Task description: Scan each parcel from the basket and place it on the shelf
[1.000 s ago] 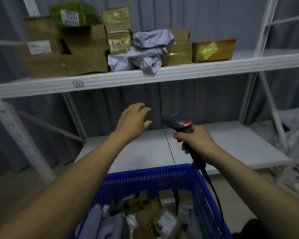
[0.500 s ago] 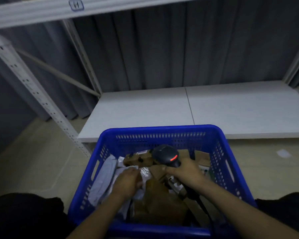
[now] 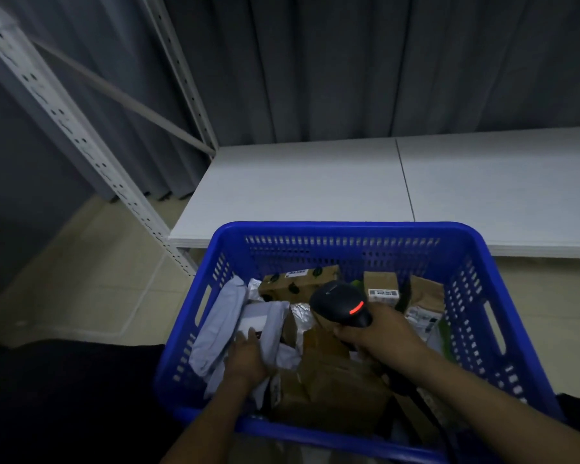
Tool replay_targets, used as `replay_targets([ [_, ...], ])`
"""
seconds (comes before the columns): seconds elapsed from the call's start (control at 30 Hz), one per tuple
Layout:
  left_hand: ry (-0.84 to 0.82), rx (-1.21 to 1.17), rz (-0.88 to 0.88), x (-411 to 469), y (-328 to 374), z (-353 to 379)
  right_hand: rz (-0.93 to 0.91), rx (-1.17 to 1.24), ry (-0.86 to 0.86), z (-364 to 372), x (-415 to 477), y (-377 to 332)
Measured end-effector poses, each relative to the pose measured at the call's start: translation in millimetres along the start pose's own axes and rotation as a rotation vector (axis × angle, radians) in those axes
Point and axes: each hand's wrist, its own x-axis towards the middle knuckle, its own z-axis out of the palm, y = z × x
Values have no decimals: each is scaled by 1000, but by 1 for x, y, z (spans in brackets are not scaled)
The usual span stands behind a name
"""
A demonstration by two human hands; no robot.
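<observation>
Grey plastic mailer (image 3: 269,317) lies in the left half of the blue basket (image 3: 349,230), directly under the left hand (image 3: 245,358), the nearer hand. Its long side seems to run from the near rim toward the far rim. The left fingers lie over it; whether they pinch it I cannot tell. The right hand (image 3: 380,336) is wrapped around the scanner (image 3: 342,304) above the basket's middle. Brown boxes (image 3: 298,283) fill the remaining part. The white shelf (image 3: 315,182) is just behind the far rim.
</observation>
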Motion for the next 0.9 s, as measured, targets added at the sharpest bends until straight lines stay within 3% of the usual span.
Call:
replay_targets([
  [0.13, -2, -10, 21, -1, -5, 1, 31, 23, 7, -2, -3, -1],
  [0.2, 16, -159, -9, -8, 2, -9, 45, 55, 13, -3, -5, -2],
  [0.33, 142, -236, 46, -20, 8, -33, 58, 96, 30, -4, -7, -4],
  [0.5, 423, -255, 186, -45, 15, -66, 66, 263, 30, -11, -12, -15],
  [0.63, 560, -396, 432, -61, 36, -86, 63, 419, 121, -25, -14, -26],
  [0.77, 572, -565, 596, -84, 52, -110, 137, 784, 195, -50, -18, -29],
  [0.9, 498, -704, 753, -105, 57, -134, 203, 1180, 37, -71, -21, -26],
])
